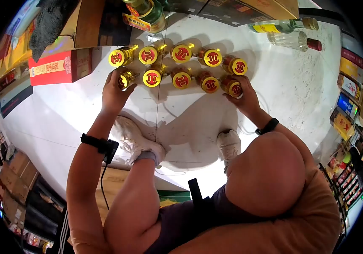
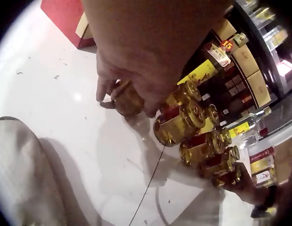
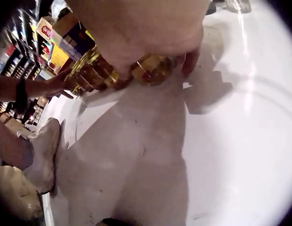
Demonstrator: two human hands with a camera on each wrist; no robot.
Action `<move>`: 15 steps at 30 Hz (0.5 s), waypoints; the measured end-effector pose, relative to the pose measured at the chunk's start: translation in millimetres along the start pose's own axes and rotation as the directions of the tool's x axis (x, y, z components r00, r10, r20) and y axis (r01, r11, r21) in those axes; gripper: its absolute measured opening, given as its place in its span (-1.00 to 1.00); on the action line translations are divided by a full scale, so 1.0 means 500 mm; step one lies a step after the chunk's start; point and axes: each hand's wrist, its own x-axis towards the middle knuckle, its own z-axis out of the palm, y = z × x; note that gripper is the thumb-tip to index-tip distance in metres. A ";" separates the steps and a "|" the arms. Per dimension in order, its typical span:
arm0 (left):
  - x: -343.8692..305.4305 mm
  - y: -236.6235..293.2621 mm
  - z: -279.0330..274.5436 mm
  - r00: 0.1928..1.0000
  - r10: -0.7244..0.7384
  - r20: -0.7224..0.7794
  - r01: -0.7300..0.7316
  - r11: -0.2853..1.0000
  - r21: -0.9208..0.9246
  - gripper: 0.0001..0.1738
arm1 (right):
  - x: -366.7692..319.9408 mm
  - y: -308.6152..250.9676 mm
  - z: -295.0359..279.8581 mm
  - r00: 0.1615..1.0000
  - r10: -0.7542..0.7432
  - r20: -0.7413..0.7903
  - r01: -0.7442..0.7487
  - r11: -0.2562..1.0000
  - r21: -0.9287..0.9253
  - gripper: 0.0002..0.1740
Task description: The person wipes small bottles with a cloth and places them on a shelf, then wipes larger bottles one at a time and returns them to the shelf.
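Two rows of glass jars with gold lids and red emblems stand on the white tiled floor. At the left end of the near row, my left hand (image 1: 116, 94) grips a jar (image 1: 125, 79), thumb and fingers on opposite sides. The left wrist view shows this jar (image 2: 129, 100) under the hand, set apart from the others. My right hand (image 1: 248, 98) grips the jar (image 1: 234, 89) at the near row's right end. In the right wrist view that jar (image 3: 152, 70) is partly covered by the hand. Between them stands a middle jar (image 1: 181, 80), with a far-row jar (image 1: 181, 53) behind it.
A red box (image 1: 54, 67) stands left of the jars. A large green bottle (image 1: 149, 19) is behind them. Two clear bottles, one with a yellow label (image 1: 272, 26) and one with a red cap (image 1: 314, 44), lie at far right. My shoes (image 1: 137, 137) are close in front.
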 end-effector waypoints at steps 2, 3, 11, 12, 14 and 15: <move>0.004 0.007 -0.006 0.999 -0.032 -0.009 0.032 0.999 0.036 -0.41 | 0.003 -0.004 0.002 1.000 0.002 -0.011 -0.002 0.997 0.080 -0.25; 0.004 0.003 -0.005 1.000 0.006 -0.026 -0.005 0.999 0.053 -0.41 | 0.006 -0.002 0.002 1.000 -0.003 -0.016 0.005 0.997 0.082 -0.25; 0.004 -0.009 -0.015 0.999 -0.016 0.050 0.011 0.993 0.115 -0.39 | 0.003 0.005 0.002 0.999 -0.037 -0.026 0.039 0.996 0.078 -0.29; 0.002 0.002 -0.020 0.997 -0.042 0.070 0.034 0.992 0.120 -0.39 | -0.001 0.008 0.002 0.999 -0.038 -0.038 0.040 0.997 0.072 -0.29; -0.010 -0.024 -0.025 0.996 0.039 0.084 -0.049 0.991 0.127 -0.43 | -0.009 0.016 -0.001 1.000 0.000 -0.007 0.000 0.997 0.083 -0.29; -0.021 -0.048 -0.031 0.991 -0.013 0.131 0.012 1.000 0.012 -0.44 | -0.019 0.041 -0.002 0.998 0.018 0.054 -0.024 0.992 0.124 -0.27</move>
